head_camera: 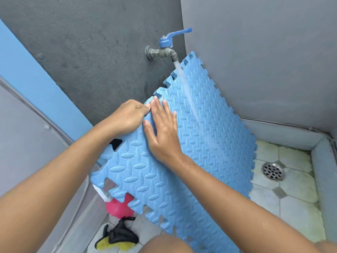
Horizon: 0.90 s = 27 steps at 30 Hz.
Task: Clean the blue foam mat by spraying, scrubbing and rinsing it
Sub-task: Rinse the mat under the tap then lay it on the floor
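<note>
The blue foam mat [209, 139], textured with puzzle-cut edges, stands tilted in the corner under a grey wall tap [165, 52] with a blue lever. A stream of water [187, 92] runs from the tap down the mat's face. My left hand [127, 115] grips the mat's upper left edge with curled fingers. My right hand [162, 128] lies flat on the mat's surface with straight fingers, just beside the left hand. Both forearms are wet.
A pink spray bottle [118, 207] with a white head stands on the floor behind the mat's lower left corner. A black and yellow scrubbing mitt [118, 236] lies on the tiles below it. A round metal floor drain [273, 171] sits at the right. Grey walls close the corner.
</note>
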Each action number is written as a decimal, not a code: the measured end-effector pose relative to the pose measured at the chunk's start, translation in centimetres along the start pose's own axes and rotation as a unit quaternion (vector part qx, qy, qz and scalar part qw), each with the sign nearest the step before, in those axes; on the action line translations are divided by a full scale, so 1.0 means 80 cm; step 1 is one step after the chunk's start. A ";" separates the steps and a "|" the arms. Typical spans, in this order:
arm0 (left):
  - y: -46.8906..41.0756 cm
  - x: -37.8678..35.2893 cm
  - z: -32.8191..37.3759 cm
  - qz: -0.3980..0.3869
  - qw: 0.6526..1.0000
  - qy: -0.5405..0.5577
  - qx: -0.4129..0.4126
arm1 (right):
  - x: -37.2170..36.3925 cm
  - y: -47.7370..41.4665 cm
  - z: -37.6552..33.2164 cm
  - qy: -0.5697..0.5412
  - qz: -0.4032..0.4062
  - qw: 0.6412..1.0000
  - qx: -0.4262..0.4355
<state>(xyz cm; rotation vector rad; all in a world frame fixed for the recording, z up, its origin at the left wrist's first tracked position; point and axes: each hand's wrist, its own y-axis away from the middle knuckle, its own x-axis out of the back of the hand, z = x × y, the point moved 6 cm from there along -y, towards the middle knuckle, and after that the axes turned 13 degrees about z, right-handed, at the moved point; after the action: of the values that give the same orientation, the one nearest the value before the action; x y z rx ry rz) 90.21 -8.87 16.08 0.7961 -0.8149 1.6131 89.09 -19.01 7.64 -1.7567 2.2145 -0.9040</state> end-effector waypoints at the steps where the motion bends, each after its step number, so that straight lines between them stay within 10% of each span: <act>1: -0.001 0.001 0.001 0.014 1.000 -0.017 -0.013 | -0.002 -0.004 -0.004 -0.014 -0.009 0.999 0.031; 8: 0.004 0.002 0.002 0.044 0.995 -0.070 -0.063 | 0.017 -0.132 0.087 -0.029 0.058 0.977 -0.204; 17: -0.001 -0.002 0.003 0.073 0.985 -0.108 -0.113 | 0.009 -0.255 0.214 0.073 0.023 0.975 -0.208; 22: 0.000 -0.004 0.005 0.069 0.986 -0.101 -0.112 | 0.081 -0.179 0.354 0.119 0.063 0.917 -0.375; 27: 0.000 -0.004 0.011 0.063 0.987 -0.104 -0.102 | 0.055 -0.125 0.289 0.088 0.070 0.925 -0.362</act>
<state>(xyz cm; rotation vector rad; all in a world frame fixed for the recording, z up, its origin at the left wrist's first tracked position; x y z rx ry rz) 90.34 -9.75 16.30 0.7859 -1.1801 1.5423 107.33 -32.37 -4.30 -1.7712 3.0098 -0.2026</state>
